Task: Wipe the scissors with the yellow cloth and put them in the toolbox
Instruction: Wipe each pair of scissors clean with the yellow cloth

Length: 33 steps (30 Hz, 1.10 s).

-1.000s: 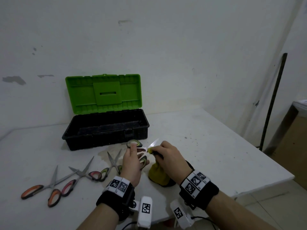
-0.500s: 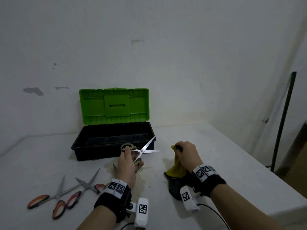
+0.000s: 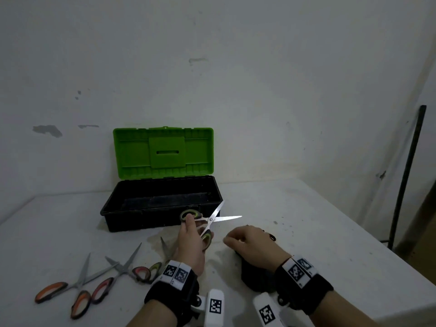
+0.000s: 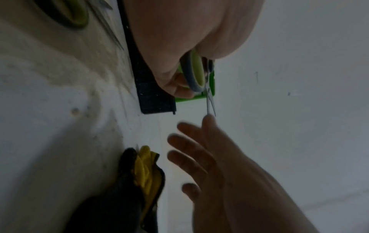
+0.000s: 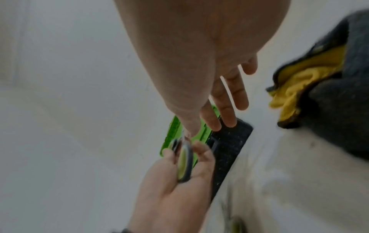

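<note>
Green-handled scissors (image 3: 207, 223), blades apart, sit pinched in the left hand (image 3: 191, 241) before the toolbox (image 3: 162, 204). Right hand (image 3: 254, 244) hovers with fingers spread, hiding the yellow cloth (image 4: 145, 170) on the counter (image 3: 306, 220) from the head view.

We see a white table (image 3: 330, 232) set against a stained white wall (image 3: 236, 79). A dark metal rod (image 3: 405, 175) leans upright near the table's right edge, and something brown (image 3: 424, 223) shows at the far right, too cropped to identify.
</note>
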Each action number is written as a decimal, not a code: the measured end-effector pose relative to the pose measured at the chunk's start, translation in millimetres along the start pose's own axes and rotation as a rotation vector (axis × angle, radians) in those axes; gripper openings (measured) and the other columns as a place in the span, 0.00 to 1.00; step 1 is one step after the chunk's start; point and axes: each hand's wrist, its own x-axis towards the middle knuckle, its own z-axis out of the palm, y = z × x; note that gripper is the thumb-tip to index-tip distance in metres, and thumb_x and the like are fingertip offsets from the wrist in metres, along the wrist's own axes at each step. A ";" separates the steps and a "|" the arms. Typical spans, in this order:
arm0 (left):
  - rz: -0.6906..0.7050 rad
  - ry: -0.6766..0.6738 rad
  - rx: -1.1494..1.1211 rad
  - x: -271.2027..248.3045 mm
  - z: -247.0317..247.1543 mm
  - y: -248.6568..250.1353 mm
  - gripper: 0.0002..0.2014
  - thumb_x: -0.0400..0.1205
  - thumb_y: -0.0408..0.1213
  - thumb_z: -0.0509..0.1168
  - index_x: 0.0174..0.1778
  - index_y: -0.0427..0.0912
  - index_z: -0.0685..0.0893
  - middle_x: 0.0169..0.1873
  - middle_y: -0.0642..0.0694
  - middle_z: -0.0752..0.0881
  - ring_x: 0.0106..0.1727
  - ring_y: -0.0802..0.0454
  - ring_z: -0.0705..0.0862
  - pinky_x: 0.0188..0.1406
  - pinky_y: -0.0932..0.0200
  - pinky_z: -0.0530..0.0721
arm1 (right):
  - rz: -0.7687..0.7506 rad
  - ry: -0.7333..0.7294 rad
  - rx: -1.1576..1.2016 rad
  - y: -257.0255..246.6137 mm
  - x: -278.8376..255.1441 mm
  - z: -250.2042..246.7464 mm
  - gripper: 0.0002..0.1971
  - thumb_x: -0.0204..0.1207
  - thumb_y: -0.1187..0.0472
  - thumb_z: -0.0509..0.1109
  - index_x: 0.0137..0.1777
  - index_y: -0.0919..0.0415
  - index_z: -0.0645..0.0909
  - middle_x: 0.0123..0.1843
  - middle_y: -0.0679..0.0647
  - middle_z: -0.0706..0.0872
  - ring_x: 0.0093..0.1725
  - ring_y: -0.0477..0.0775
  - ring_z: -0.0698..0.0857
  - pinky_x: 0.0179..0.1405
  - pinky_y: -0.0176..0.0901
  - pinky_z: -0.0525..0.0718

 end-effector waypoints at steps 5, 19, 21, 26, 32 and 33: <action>0.158 -0.043 0.168 -7.4 19.1 -12.8 0.22 0.90 0.55 0.53 0.70 0.44 0.79 0.57 0.40 0.88 0.56 0.41 0.88 0.60 0.41 0.86 | -0.017 -0.055 0.440 -24.6 -3.4 -7.7 0.14 0.80 0.44 0.68 0.41 0.50 0.88 0.39 0.51 0.90 0.38 0.42 0.84 0.38 0.37 0.79; 0.408 -0.240 0.628 -9.6 -12.8 28.7 0.07 0.87 0.34 0.66 0.54 0.45 0.89 0.42 0.46 0.91 0.45 0.51 0.88 0.48 0.60 0.87 | 0.045 -0.008 0.593 -18.2 12.7 -34.6 0.08 0.83 0.61 0.68 0.45 0.62 0.86 0.35 0.58 0.88 0.32 0.50 0.87 0.32 0.39 0.83; 0.379 -0.290 0.645 -10.8 -15.1 36.0 0.05 0.84 0.31 0.69 0.51 0.44 0.90 0.40 0.46 0.93 0.42 0.53 0.89 0.45 0.62 0.88 | 0.041 -0.007 0.598 -22.9 14.1 -35.6 0.09 0.83 0.61 0.69 0.44 0.63 0.86 0.35 0.59 0.87 0.32 0.50 0.87 0.33 0.38 0.83; 0.317 -0.324 0.595 -10.8 -17.0 43.0 0.05 0.81 0.29 0.73 0.51 0.36 0.91 0.38 0.43 0.94 0.38 0.54 0.89 0.43 0.62 0.87 | 0.056 0.008 0.664 -33.2 14.9 -33.9 0.09 0.83 0.62 0.69 0.46 0.68 0.86 0.34 0.58 0.86 0.29 0.49 0.86 0.31 0.36 0.83; 0.279 -0.289 0.491 -13.6 -17.4 30.8 0.08 0.80 0.29 0.74 0.54 0.32 0.89 0.41 0.40 0.94 0.39 0.52 0.90 0.39 0.64 0.87 | 0.110 0.057 0.745 -44.9 14.9 -23.8 0.13 0.82 0.62 0.70 0.51 0.77 0.84 0.34 0.61 0.85 0.28 0.52 0.86 0.30 0.38 0.84; 0.274 -0.289 0.483 -14.0 -18.3 30.4 0.09 0.80 0.29 0.74 0.54 0.32 0.89 0.41 0.39 0.94 0.40 0.52 0.90 0.39 0.64 0.87 | 0.113 0.067 0.756 -45.2 14.2 -23.4 0.12 0.82 0.62 0.71 0.52 0.75 0.84 0.35 0.62 0.86 0.28 0.53 0.86 0.30 0.39 0.84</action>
